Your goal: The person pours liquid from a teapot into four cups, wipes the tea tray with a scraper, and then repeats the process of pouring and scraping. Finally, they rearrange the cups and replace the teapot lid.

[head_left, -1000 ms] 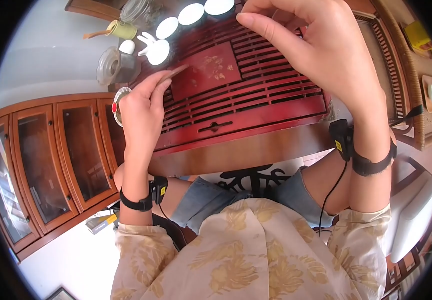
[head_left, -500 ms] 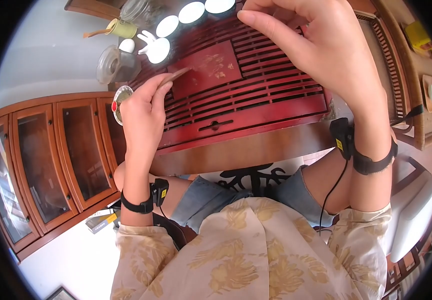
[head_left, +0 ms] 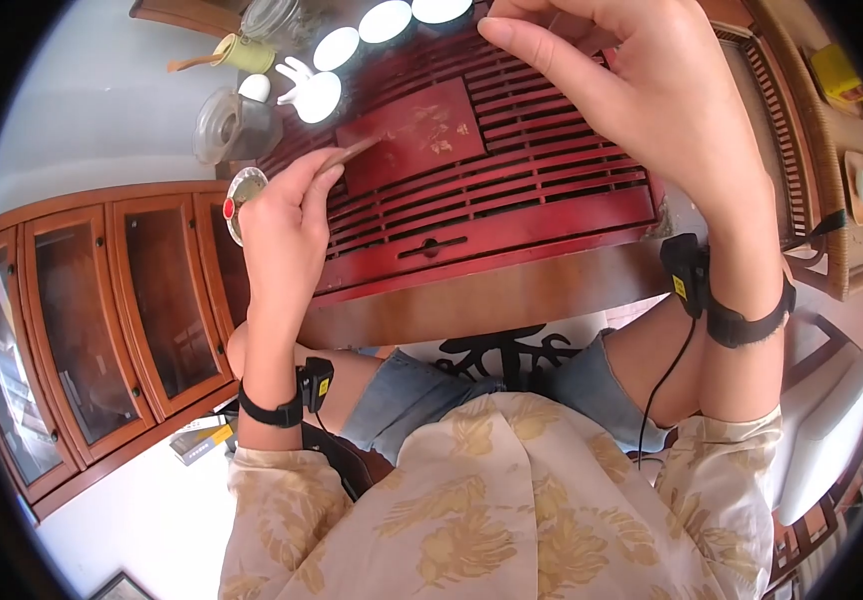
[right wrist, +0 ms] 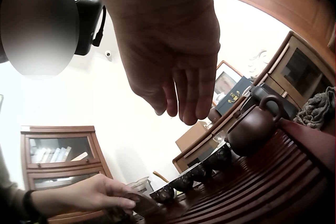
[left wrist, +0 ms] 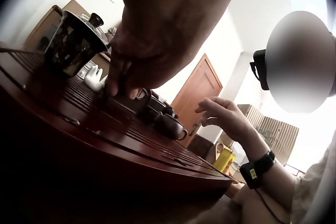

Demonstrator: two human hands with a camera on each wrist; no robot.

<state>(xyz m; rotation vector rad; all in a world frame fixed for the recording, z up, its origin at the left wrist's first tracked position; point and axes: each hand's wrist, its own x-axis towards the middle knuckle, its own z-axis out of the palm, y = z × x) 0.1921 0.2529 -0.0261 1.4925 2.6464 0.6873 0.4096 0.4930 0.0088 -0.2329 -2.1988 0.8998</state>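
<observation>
My left hand [head_left: 289, 225] pinches a thin, flat brown piece [head_left: 354, 152] between thumb and fingers, over the left part of the red slatted tea tray [head_left: 542, 230]. In the right wrist view this flat piece [right wrist: 144, 204] looks broad with a rounded edge; its exact kind does not show. Beside the left hand stands a lidded cup [left wrist: 73, 45] with a dark pattern. My right hand [head_left: 652, 100] hovers over the tray's right side, fingers loosely bent and holding nothing. A dark brown teapot [right wrist: 254, 133] stands on the tray below it.
Several dark cups with white insides [head_left: 385, 22] line the tray's far side. Near them are a white rabbit-like figure [head_left: 314, 98], a glass jar [head_left: 237, 130] and a green pot [head_left: 244, 58]. A glass-fronted cabinet [head_left: 102, 320] stands left, a woven-edged stand [head_left: 812, 170] right.
My left hand has shifted very slightly and the thin brown piece has tilted a little with it. The right hand stays almost where it was, its fingers still loose.
</observation>
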